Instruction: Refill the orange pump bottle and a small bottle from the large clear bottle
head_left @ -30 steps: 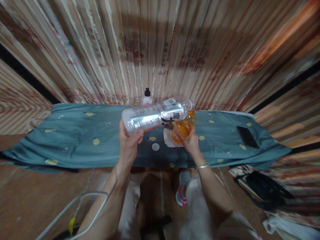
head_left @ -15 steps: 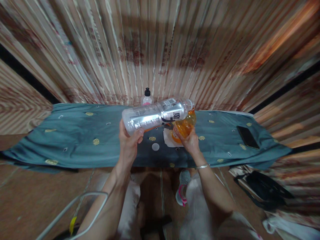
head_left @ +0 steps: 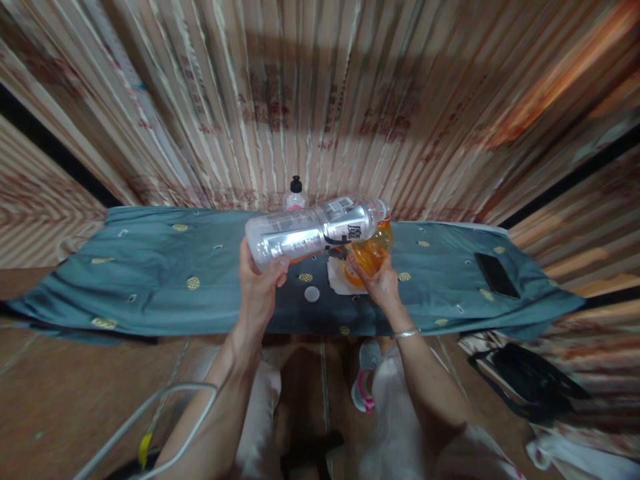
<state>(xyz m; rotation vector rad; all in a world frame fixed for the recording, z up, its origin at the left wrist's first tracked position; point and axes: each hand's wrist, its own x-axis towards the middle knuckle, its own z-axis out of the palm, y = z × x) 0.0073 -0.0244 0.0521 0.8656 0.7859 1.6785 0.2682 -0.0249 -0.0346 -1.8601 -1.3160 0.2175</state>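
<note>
Nothing has shifted this past second: the left hand [head_left: 257, 287] still grips the clear bottle [head_left: 313, 230] tipped toward three o'clock, mouth over the orange bottle [head_left: 371, 252] clasped by the right hand [head_left: 383, 287]; pouring continues above the green cloth [head_left: 150, 280]

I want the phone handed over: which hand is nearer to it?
Right. The right hand holds the orange bottle, nearer the phone; the left hand is farther left.

Both arms reach forward, left hand [head_left: 257, 287] and right hand [head_left: 383, 285] seemingly clenched.
</note>
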